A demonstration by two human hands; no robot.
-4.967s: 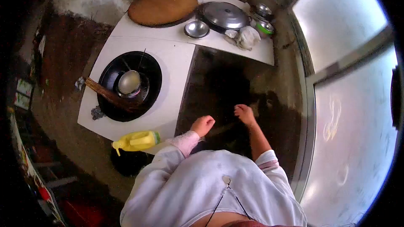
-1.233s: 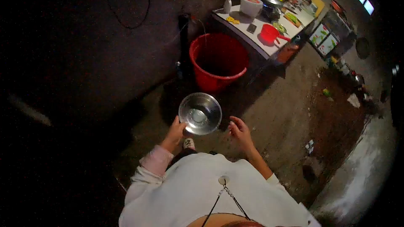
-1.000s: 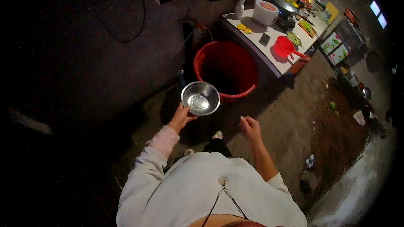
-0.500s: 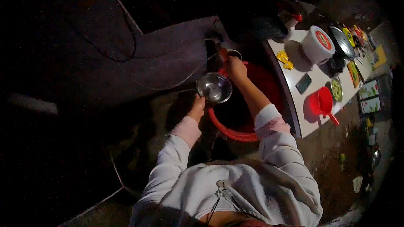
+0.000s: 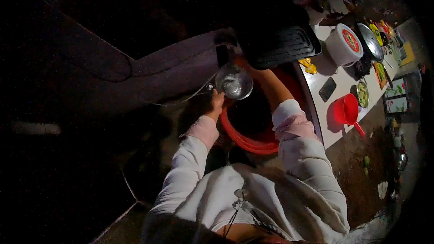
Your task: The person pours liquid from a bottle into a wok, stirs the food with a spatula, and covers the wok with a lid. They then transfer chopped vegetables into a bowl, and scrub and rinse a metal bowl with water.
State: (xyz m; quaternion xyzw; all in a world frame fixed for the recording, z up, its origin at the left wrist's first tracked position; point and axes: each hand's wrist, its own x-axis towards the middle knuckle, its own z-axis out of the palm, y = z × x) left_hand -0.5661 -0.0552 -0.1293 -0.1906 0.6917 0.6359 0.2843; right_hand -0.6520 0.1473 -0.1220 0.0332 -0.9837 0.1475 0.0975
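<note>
A shiny metal bowl (image 5: pixel 234 82) is tilted over the left rim of a large red tub (image 5: pixel 242 140), whose inside is dark. My left hand (image 5: pixel 218 101) grips the bowl by its near edge, fingers closed. Just beyond the bowl, my right hand (image 5: pixel 246 64) reaches into shadow beside a black ridged panel (image 5: pixel 285 47). Its fingers are too dark to make out, and so is anything in them.
On the right, a white table (image 5: pixel 332 129) holds a red plastic dipper (image 5: pixel 346 109), a phone (image 5: pixel 327 89), a white bucket (image 5: pixel 344 45), yellow packets (image 5: pixel 308 65) and a bowl of pale green pieces (image 5: pixel 362 94). A thin hose or cable (image 5: pixel 181 102) runs at left.
The bowl has shifted slightly right and up and tilts more. My right hand has gone deeper into shadow. The black panel now shows more clearly as the view shifted.
</note>
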